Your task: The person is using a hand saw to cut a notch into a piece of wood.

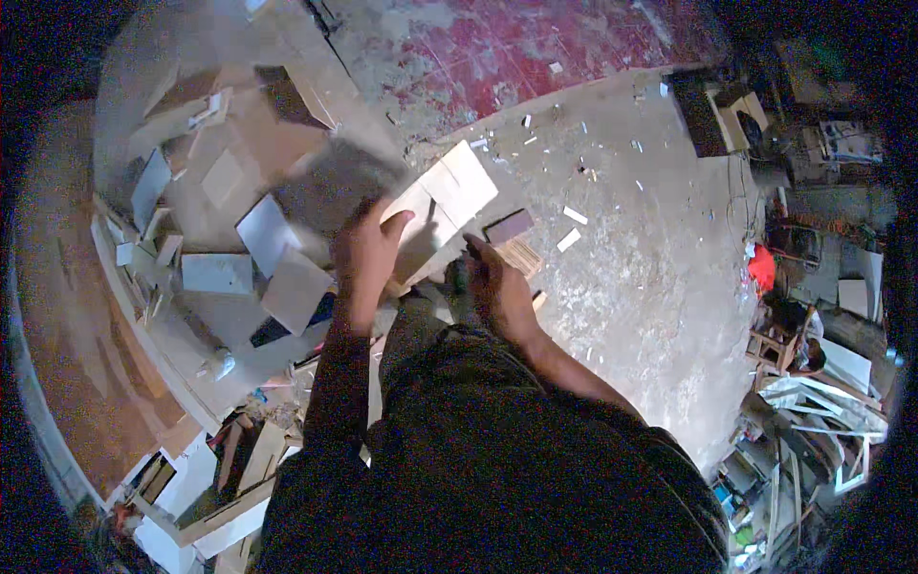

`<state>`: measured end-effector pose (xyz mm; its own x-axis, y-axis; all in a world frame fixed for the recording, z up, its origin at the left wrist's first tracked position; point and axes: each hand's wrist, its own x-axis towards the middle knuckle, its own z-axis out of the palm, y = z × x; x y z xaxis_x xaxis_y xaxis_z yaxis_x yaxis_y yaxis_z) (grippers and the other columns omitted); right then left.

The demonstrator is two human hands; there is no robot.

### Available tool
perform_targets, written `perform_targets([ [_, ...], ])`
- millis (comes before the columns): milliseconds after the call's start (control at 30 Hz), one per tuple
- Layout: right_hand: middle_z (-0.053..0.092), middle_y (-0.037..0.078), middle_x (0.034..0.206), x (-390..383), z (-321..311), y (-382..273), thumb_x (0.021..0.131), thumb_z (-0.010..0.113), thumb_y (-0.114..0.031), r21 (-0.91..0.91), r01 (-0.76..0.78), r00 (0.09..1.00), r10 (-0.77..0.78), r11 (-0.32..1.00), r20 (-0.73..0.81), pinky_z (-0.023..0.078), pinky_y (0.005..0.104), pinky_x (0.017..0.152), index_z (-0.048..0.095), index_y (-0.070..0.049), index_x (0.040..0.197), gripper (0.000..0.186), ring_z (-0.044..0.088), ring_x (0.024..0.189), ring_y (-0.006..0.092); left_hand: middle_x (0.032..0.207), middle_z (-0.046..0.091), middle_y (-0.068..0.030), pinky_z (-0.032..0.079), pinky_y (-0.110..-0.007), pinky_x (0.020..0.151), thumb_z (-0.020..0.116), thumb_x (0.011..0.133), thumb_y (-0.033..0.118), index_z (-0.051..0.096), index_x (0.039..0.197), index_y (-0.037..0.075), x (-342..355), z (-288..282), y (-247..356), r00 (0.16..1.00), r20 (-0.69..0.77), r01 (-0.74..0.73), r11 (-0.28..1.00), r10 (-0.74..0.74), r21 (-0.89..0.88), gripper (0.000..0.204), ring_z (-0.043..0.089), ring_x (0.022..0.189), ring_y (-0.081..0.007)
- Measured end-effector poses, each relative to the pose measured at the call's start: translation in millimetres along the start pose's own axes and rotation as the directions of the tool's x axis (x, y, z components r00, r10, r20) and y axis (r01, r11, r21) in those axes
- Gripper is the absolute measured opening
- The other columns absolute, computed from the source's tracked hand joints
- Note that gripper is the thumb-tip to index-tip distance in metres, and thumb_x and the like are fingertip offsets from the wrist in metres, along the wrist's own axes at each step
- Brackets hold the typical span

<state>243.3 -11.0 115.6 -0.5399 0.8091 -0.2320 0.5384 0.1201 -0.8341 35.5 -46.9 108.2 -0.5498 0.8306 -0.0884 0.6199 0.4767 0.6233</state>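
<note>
A pale rectangular wooden board [457, 187] is tilted in front of me, with a thin line running across it. My left hand [365, 253] is closed on its left edge, the thumb lying on its face. A narrow dark mark or shadow falls on the board's middle. Close to the board's lower right side is my right hand [502, 295], its fingers curled; what they hold, if anything, is hidden in shadow. Just beyond that hand lie a small brownish block [509, 226] and a slatted light wood piece [521, 256].
Left of me, a bench top [201, 316] carries several white and brown board offcuts [218, 273]. Small white scraps [569, 239] dot the concrete floor [650, 316]. Scrap wood [220, 497] is heaped at lower left. Frames and clutter [822, 402] line the right side.
</note>
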Motion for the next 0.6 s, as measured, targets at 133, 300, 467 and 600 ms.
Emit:
perform_targets([
  [133,0.067,0.019,0.096,-8,-10,-21,0.091,0.053,-0.014,0.105,0.159,0.978,-0.141,0.982,-0.156,0.052,0.0459,0.065,0.054,-0.012,0.128,0.037,0.066,0.076,0.0377,0.078,0.061,-0.0225,0.045,-0.044,0.062,0.063,0.086,0.04,0.063,0.098,0.005,-9,-39,7,0.981,0.192,0.047,0.998,-0.04,-0.034,0.037,0.058,0.068,-0.0407],
  [300,0.065,0.022,0.084,-19,-33,-35,0.09,0.059,-0.014,-0.249,0.205,0.977,-0.212,0.946,-0.001,0.05,0.0427,0.065,0.061,-0.009,0.12,0.031,0.064,0.073,0.037,0.078,0.058,-0.0246,0.045,-0.041,0.065,0.058,0.091,0.037,0.059,0.097,-0.002,-24,-70,22,0.971,0.235,-0.002,0.992,0.031,-0.122,0.04,0.054,0.065,-0.0373],
  [467,0.066,0.021,0.084,-25,-36,-43,0.088,0.061,-0.015,-0.201,0.253,0.967,-0.256,0.946,0.013,0.05,0.0414,0.063,0.063,-0.009,0.116,0.029,0.065,0.073,0.0353,0.085,0.06,-0.0263,0.046,-0.043,0.069,0.057,0.092,0.036,0.06,0.099,-0.003,-40,-88,29,0.98,0.193,-0.039,0.995,0.057,-0.095,0.04,0.058,0.076,-0.0423],
  [600,0.066,0.019,0.085,-29,-32,-48,0.09,0.059,-0.015,0.081,0.208,0.977,-0.21,0.975,0.02,0.05,0.0386,0.062,0.062,-0.005,0.116,0.028,0.065,0.071,0.0316,0.091,0.061,-0.0279,0.046,-0.048,0.073,0.055,0.092,0.034,0.06,0.1,-0.002,-53,-101,52,0.984,0.165,-0.092,0.99,0.073,0.109,0.037,0.059,0.086,-0.0449],
])
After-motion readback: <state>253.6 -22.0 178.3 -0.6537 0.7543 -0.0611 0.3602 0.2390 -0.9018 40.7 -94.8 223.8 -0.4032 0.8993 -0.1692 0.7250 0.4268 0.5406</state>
